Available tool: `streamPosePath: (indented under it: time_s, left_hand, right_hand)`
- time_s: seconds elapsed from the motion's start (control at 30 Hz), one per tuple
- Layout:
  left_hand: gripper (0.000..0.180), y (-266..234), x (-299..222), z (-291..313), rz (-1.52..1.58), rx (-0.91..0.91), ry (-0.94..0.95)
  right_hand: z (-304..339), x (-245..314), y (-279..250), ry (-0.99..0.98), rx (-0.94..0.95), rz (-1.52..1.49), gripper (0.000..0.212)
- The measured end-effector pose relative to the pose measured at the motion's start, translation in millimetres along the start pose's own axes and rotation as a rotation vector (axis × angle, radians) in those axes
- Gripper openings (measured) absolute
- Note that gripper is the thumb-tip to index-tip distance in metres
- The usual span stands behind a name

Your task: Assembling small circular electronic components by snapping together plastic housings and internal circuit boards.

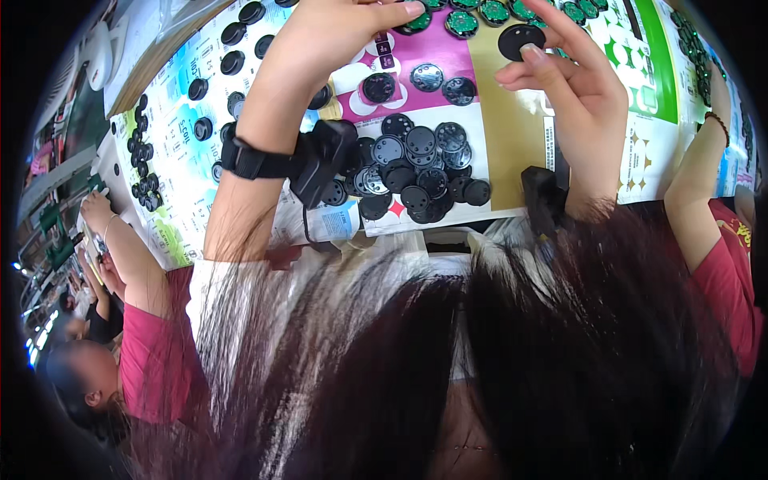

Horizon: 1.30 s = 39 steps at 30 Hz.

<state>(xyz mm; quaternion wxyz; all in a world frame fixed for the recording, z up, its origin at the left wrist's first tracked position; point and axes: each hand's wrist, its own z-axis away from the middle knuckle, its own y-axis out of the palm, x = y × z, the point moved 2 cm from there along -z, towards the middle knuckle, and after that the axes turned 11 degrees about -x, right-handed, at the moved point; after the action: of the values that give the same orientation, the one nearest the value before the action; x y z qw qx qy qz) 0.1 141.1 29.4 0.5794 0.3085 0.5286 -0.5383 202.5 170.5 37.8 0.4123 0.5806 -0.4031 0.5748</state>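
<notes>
My right hand [590, 92] is pinching a black disc [516, 39], far and right of the disc pile [421, 142]; my left hand [340, 32] is hovering by far green circuit boards [462, 24], grip partly cut off, can't tell.

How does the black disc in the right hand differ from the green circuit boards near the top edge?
Colour: the black disc shows a dark face; the green circuit boards show green ones.
Position: the disc is held by the right hand; the boards lie on printed sheeting.
Number: one disc, several boards.
Shared: both are round.
</notes>
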Motion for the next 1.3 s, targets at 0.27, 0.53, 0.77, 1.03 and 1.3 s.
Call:
streamPosePath:
  time_s: [0.27,0.53,0.77,1.03,1.3]
  left_hand:
    - [0.029,16,-1,26,0.365,0.186,-0.172]
    - [0.03,27,4,50,0.605,0.272,-0.249]
    - [0.029,36,8,54,0.679,0.195,-0.219]
    - [0.028,37,3,62,0.644,0.155,-0.166]
    - [0.027,41,0,77,0.604,0.046,-0.042]
  right_hand:
    - [-3,-22,-21,-0.143,-0.04,0.047,0.021]
    - [6,-21,-16,-0.015,-0.089,-0.153,0.028]
    - [7,-27,-19,0.071,-0.175,-0.296,0.025]
    - [12,-23,-27,-0.117,-0.075,-0.3,0.018]
    - [22,6,-12,-0.409,-0.011,0.041,0.019]
